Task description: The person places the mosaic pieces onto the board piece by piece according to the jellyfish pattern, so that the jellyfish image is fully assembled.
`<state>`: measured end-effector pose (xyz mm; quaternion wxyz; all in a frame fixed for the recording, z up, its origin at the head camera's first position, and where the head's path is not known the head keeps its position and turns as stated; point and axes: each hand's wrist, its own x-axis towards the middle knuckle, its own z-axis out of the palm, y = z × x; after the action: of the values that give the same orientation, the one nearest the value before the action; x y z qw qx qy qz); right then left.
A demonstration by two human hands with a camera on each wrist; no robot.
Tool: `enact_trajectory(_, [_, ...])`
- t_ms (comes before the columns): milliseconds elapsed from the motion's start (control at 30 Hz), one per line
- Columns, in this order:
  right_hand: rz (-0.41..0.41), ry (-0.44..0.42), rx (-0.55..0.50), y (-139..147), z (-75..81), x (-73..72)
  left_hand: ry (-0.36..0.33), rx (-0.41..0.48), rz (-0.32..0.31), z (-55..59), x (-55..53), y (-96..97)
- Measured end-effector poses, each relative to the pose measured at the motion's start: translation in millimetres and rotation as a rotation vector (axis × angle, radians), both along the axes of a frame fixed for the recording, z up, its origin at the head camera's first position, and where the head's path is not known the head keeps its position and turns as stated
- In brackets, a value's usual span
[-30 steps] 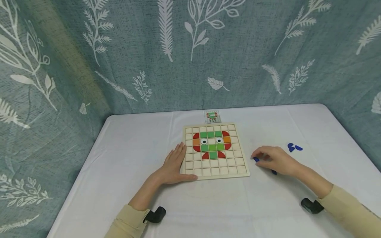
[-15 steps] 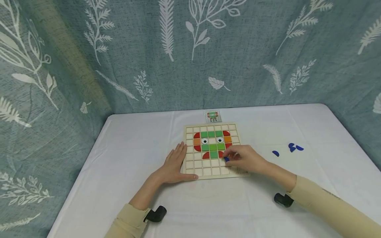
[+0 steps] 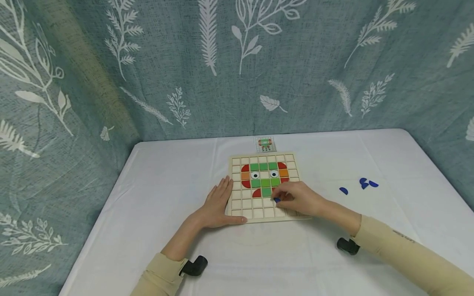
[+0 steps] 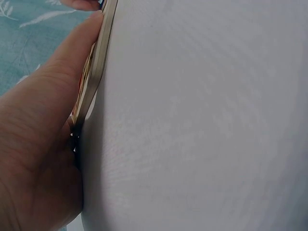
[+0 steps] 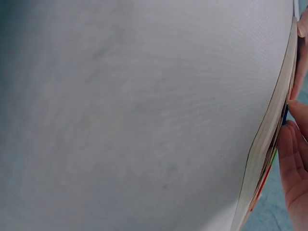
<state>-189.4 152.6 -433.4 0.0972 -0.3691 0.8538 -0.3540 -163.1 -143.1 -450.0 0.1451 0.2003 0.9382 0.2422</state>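
A pale wooden grid board (image 3: pixel 242 214) lies on the table, with green, red and orange pieces and two eye pieces set in its squares as a face. My left hand (image 3: pixel 212 209) rests at its lower left corner, fingers straight along the left edge and thumb along the front edge. Over the lower right part of the board, my right hand (image 3: pixel 300 198) pinches a small blue quarter-round piece (image 3: pixel 277 200) between thumb and fingers, close over a square just below the red piece at the lower right. That red piece is mostly hidden by the fingers.
Several loose blue pieces (image 3: pixel 373 184) lie on the white table (image 3: pixel 159 176) to the right, one (image 3: pixel 344 190) nearer the board. A small picture card (image 3: pixel 265 144) with a similar figure lies behind the board. A patterned curtain (image 3: pixel 222 102) hangs behind the table.
My right hand has carried the blue piece left from the table onto the board, then shifted slightly further left. The left hand has stayed at the board's corner.
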Motion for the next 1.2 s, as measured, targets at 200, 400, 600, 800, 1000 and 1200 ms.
enact_trajectory(200, [-0.039,-0.022,-0.031,9.2,0.8,0.3,-0.002,0.002,0.000,-1.2,-0.3,-0.9])
enact_trajectory(400, [-0.212,0.078,-0.017,57.7,9.6,0.7,-0.004,0.019,-0.004,-0.3,0.2,0.8])
enact_trajectory(600, [-0.379,0.214,0.102,118.4,8.5,8.3,-0.002,0.015,-0.003,-1.0,-0.2,0.5])
enact_trajectory(800, [-0.447,0.237,0.163,141.2,-1.8,9.3,-0.003,-0.001,0.001,-3.2,-1.2,-0.9])
enact_trajectory(1000, [-0.478,0.171,0.177,131.6,-1.3,6.0,-0.001,0.005,0.002,-1.6,-1.1,-0.8])
enact_trajectory(1200, [-0.413,0.134,0.178,133.2,-0.6,6.5,-0.004,0.012,-0.001,-0.1,-0.7,-0.3])
